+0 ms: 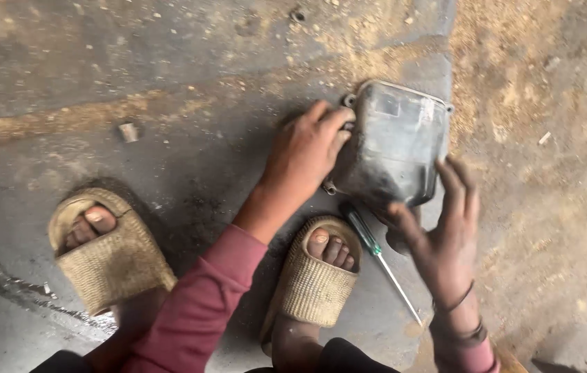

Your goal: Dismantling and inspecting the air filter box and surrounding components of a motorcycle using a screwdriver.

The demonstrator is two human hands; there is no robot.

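A dark grey metal cover (393, 141), boxy with bolt lugs at its corners, rests on the concrete floor (190, 83). My left hand (305, 153) grips its left edge, fingers curled over the upper left lug. My right hand (445, 235) holds the lower right side, thumb under the bottom edge and fingers spread up the right wall. A screwdriver (376, 252) with a green see-through handle lies on the floor just below the cover, its shaft pointing down-right past my right wrist.
My two feet in woven tan slippers (110, 252) (314, 276) stand on the floor at lower left and centre. A small metal piece (128, 131) lies at the left. Sandy grit covers the ground at the right. A wet streak runs at lower left.
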